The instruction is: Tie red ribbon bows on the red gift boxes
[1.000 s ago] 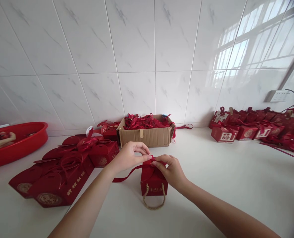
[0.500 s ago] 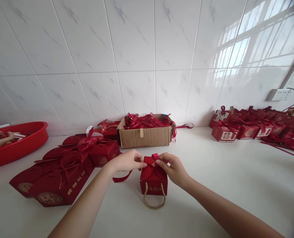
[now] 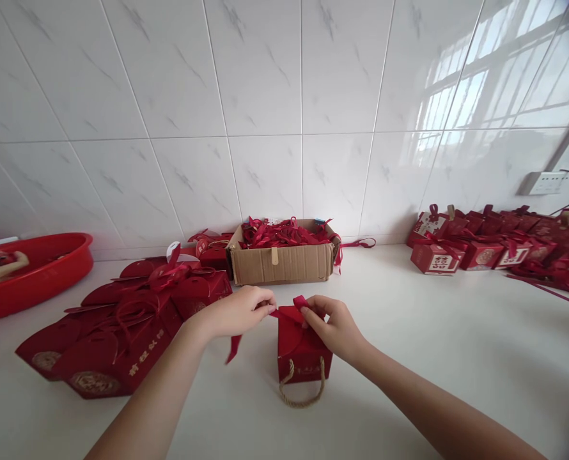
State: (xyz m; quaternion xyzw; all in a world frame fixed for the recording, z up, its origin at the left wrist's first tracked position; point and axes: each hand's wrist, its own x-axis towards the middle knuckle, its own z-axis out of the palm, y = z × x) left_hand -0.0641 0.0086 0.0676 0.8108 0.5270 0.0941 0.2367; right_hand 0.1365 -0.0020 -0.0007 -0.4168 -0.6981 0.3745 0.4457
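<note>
A small red gift box [image 3: 303,351] stands upright on the white counter, its gold rope handle [image 3: 302,404] hanging toward me. My left hand [image 3: 246,310] is closed just left of the box top, pinching a red ribbon [image 3: 275,313] that stretches to the box; a loose tail hangs below that hand. At the top of the box, my right hand [image 3: 330,324] pinches a loop of the same ribbon between thumb and fingers. The rest of the knot is partly hidden by the right fingers.
Behind the box sits a cardboard box [image 3: 279,265] full of red ribbons. Larger red gift boxes [image 3: 135,345] stand at left, beside a red basin [image 3: 39,281] with a person's hand [image 3: 1,265] in it. Small decorated boxes [image 3: 438,259] and ribbons line the right, below a power socket [image 3: 546,183].
My left hand has moved left, away from the box, drawing the ribbon out. The gift box has shifted slightly right and toward me. My right hand keeps its pinch on the loop.
</note>
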